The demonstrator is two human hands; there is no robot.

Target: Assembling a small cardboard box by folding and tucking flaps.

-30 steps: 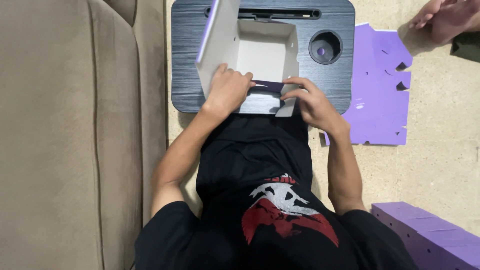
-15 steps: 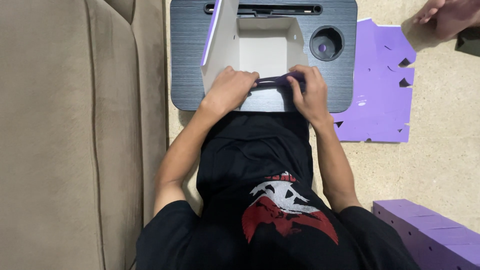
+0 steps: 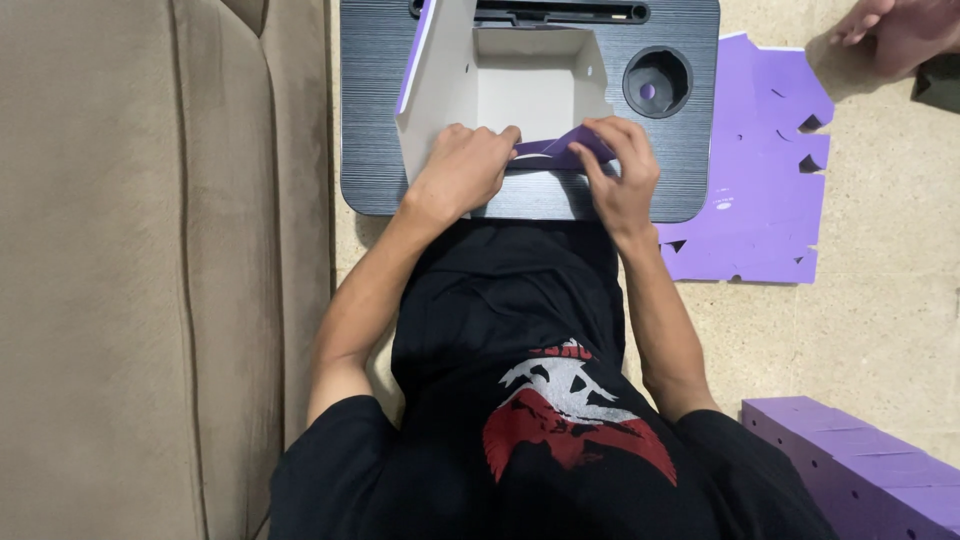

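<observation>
Sofa [image 3: 130,270]: beige, it fills the left side of the view, just beside the person.
Floor [image 3: 880,320]: pale and speckled, seen on the right.
Tray [image 3: 380,120]: a dark lap table with grooved surface, in front of the person; it has a round cup hole [image 3: 657,82] at its right and a slot along the far edge.
Sheet [image 3: 755,180]: a flat purple cardboard with cut-outs, lying on the floor, just right of the tray.
Block [image 3: 860,465]: a folded purple piece, bottom right on the floor.
Box [image 3: 520,90]: a half-folded carton, white inside and purple outside, standing open on the tray; its left wall stands upright.
Flap [image 3: 560,150]: the purple near flap of the box, bent between both hands.
Left hand [image 3: 462,168]: curled, it presses on the near left edge of the box and pinches the flap.
Right hand [image 3: 622,170]: fingers closed on the right end of the flap.
Other hand [image 3: 895,35]: another person's, top right corner, well apart from the box.
</observation>
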